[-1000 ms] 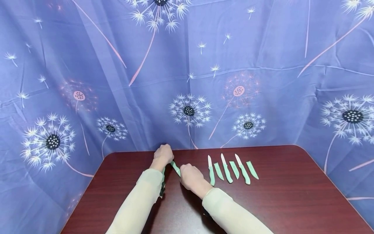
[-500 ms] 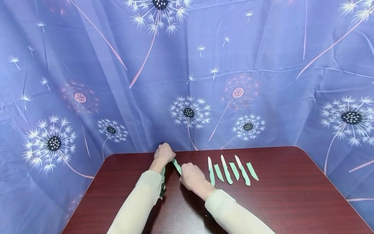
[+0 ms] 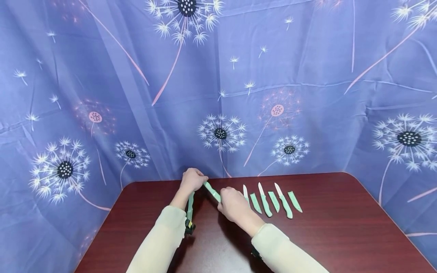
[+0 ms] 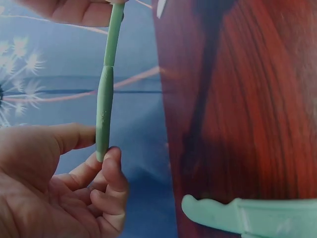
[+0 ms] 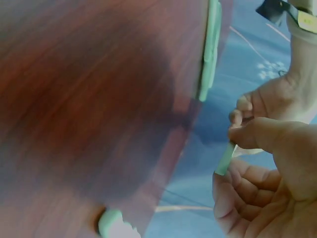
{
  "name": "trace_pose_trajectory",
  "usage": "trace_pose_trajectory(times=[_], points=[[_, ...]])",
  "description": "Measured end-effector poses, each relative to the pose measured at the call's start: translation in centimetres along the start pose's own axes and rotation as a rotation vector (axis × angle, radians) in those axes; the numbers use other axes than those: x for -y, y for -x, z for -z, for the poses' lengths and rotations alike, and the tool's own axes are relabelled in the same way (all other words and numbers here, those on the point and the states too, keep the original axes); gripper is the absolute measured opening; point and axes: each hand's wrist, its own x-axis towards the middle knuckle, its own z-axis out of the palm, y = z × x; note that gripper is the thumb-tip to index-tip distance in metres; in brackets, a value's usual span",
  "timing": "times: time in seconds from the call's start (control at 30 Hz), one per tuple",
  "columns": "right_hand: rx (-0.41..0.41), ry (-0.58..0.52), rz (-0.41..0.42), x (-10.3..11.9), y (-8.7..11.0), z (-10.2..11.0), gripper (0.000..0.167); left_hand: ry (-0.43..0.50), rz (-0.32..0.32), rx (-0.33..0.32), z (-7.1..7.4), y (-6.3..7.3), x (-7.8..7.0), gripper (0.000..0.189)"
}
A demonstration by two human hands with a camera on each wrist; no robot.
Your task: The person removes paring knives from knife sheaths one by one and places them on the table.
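Note:
In the head view, a slim light-green sheathed knife [image 3: 212,192] slants between the two hands, above the table's far edge. At its left end my left hand [image 3: 194,179] pinches it; the left wrist view shows the thumb and fingertips on the tapered end of the knife [image 4: 105,106]. My right hand [image 3: 235,204] holds the other end, with thumb and curled fingers around it in the right wrist view. A joint line crosses the knife between the hands. Which end is the handle I cannot tell. Another green sheathed knife [image 3: 190,206] lies beside the left wrist.
To the right lie three bare knives with white blades, the middle one [image 3: 264,199] among them, alternating with green sheaths [image 3: 255,203]. My right hand partly covers the nearest knife [image 3: 245,191]. A blue dandelion-print curtain [image 3: 177,144] hangs behind the dark red table [image 3: 327,227].
My right hand has shifted to the right, now covering part of the nearest bare knife. The left hand has moved slightly right, and more of the held knife shows between the hands.

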Motion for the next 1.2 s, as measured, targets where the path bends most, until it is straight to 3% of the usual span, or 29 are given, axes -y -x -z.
trace_pose_trajectory(times=[0.23, 0.63, 1.2], points=[[-0.050, -0.002, 0.007, -1.4, 1.1, 1.4, 0.019, 0.085, -0.056, -0.001, 0.1, 1.7, -0.5, 0.014], [-0.123, 0.047, 0.057, -3.9, 3.0, 3.1, 0.015, 0.136, -0.177, 0.048, -0.3, 4.7, -1.0, 0.016], [-0.130, 0.107, 0.148, -6.1, 5.3, 4.4, 0.019, 0.074, -0.396, 0.090, -2.1, 8.6, -1.6, 0.017]])
